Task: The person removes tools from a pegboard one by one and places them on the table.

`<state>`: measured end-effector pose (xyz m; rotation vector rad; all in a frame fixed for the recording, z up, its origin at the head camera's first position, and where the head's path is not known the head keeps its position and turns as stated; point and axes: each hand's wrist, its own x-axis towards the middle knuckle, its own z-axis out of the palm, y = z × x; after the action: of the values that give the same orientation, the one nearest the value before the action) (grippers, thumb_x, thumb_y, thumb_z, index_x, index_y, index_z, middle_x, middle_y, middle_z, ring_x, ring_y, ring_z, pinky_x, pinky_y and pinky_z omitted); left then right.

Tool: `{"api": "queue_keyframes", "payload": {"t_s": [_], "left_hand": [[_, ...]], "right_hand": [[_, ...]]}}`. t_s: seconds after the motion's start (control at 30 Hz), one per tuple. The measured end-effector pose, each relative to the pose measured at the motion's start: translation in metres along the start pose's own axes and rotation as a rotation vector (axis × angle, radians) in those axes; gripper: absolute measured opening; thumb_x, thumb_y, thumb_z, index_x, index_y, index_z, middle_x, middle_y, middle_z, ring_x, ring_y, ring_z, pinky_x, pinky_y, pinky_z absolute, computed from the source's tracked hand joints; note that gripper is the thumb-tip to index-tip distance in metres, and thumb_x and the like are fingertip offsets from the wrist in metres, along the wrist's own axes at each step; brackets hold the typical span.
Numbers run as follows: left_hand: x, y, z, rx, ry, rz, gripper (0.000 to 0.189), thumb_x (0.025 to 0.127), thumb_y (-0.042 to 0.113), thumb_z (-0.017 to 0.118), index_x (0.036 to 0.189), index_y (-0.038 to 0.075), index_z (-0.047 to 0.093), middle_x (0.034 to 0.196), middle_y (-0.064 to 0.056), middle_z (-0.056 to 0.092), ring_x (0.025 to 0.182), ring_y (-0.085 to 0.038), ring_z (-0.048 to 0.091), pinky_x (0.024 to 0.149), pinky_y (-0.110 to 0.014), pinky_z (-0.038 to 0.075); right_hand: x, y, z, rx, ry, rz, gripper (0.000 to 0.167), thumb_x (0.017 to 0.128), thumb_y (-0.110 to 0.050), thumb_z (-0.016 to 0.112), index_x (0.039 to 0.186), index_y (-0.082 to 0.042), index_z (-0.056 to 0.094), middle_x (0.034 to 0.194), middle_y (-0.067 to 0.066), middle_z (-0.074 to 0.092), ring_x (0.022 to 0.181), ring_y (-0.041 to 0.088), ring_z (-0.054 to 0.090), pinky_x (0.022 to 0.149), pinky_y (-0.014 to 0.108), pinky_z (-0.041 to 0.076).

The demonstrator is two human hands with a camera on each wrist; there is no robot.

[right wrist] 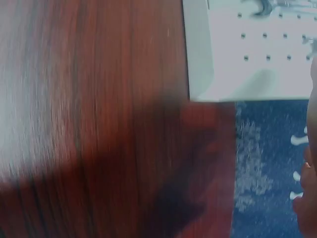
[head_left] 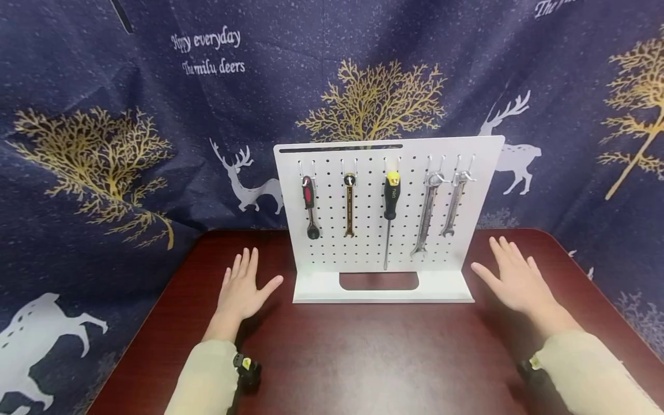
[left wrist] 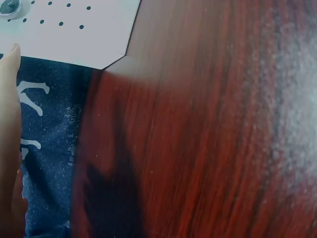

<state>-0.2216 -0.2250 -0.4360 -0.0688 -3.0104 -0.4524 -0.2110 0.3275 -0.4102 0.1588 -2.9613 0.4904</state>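
Observation:
A white pegboard stand (head_left: 384, 287) stands upright on the table. From its hooks hang a ratchet wrench (head_left: 309, 199) with a black and red handle, a slim combination wrench (head_left: 350, 207), a screwdriver (head_left: 391, 199) with a black and yellow handle, a large combination wrench (head_left: 426, 213) and a smaller wrench (head_left: 455, 204). To the left of the board my left hand (head_left: 242, 291) is held with fingers straight and thumb spread. My right hand (head_left: 516, 279), fingers also extended, is beside the board's right side. Both hands hold nothing.
The dark red wooden table (head_left: 373, 357) extends in front of the board, with shadows of the hands on it. Behind hangs a dark blue cloth (head_left: 280, 98) printed with deer and trees. A small black device (head_left: 248, 372) sits at the left wrist.

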Motion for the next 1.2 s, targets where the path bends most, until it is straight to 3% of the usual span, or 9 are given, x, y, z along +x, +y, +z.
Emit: {"api": "queue_keyframes", "payload": {"t_s": [0.37,0.53,0.87,1.03,1.2], "left_hand": [[-0.001,0.004,0.001,-0.183,0.056,0.002,0.092,0.089,0.067,0.041,0.152,0.010,0.005,0.158,-0.017,0.009,0.146,-0.037,0.008,0.114,-0.059,0.013],[-0.003,0.010,0.004,-0.278,0.073,0.015,0.087,0.091,0.063,0.042,0.153,0.011,0.007,0.159,-0.015,0.010,0.145,-0.037,0.012,0.113,-0.060,0.015],[0.000,0.021,0.007,-0.469,0.103,0.015,0.080,0.093,0.061,0.042,0.153,0.022,0.006,0.158,-0.011,0.016,0.143,-0.036,0.021,0.111,-0.060,0.023],[0.003,0.028,0.007,-0.546,0.132,0.017,0.075,0.094,0.057,0.043,0.153,0.022,0.011,0.157,-0.011,0.021,0.142,-0.034,0.025,0.112,-0.056,0.024],[0.006,0.034,0.008,-0.600,0.150,0.007,0.070,0.096,0.054,0.042,0.152,0.020,0.016,0.155,-0.009,0.027,0.142,-0.032,0.026,0.113,-0.053,0.024]], "right_hand": [[-0.002,-0.044,0.006,0.191,0.067,-0.098,0.071,0.099,-0.043,0.041,0.148,0.003,0.018,0.151,0.031,0.020,0.139,0.050,0.016,0.106,0.069,0.015],[-0.003,-0.067,0.011,0.245,0.119,-0.101,0.063,0.099,-0.042,0.044,0.145,-0.002,0.031,0.144,0.027,0.037,0.128,0.047,0.038,0.102,0.062,0.030],[0.008,-0.109,0.023,0.392,0.203,-0.137,0.047,0.099,-0.035,0.048,0.131,-0.001,0.051,0.131,0.022,0.055,0.121,0.041,0.051,0.099,0.055,0.040],[0.017,-0.131,0.026,0.495,0.186,-0.158,0.043,0.098,-0.033,0.050,0.126,0.000,0.054,0.123,0.022,0.060,0.108,0.041,0.060,0.090,0.053,0.049],[0.026,-0.149,0.035,0.515,0.158,-0.198,0.043,0.097,-0.034,0.052,0.124,-0.001,0.056,0.119,0.020,0.063,0.104,0.037,0.063,0.088,0.050,0.051]]}}
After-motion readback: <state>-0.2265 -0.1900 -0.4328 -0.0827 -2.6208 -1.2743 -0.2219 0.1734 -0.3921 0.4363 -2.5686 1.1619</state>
